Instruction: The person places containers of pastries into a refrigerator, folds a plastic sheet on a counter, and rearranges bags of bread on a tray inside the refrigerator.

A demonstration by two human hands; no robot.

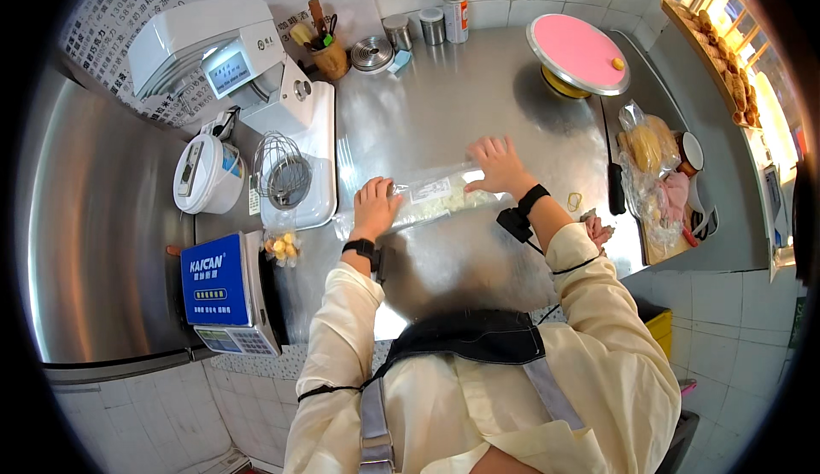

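A long clear plastic bag [414, 209] with a white label and pale, whitish contents lies flat across the steel table in front of me. My left hand [376, 207] rests on the bag's left part, fingers lying over it and pointing away from me. At its right end is my right hand [500, 166], with fingers spread and the thumb reaching toward the plastic. Neither hand appears to grip the bag. A black strap with a small device sits on each wrist.
Left stand a white stand mixer [290, 98], whisk [283, 166], lidded white bucket [209, 175] and blue-topped scale [218, 282]. A pink turntable [577, 51] and gas torch [455, 13] are at the back. A black-handled knife [615, 188] and bagged food [647, 145] lie right.
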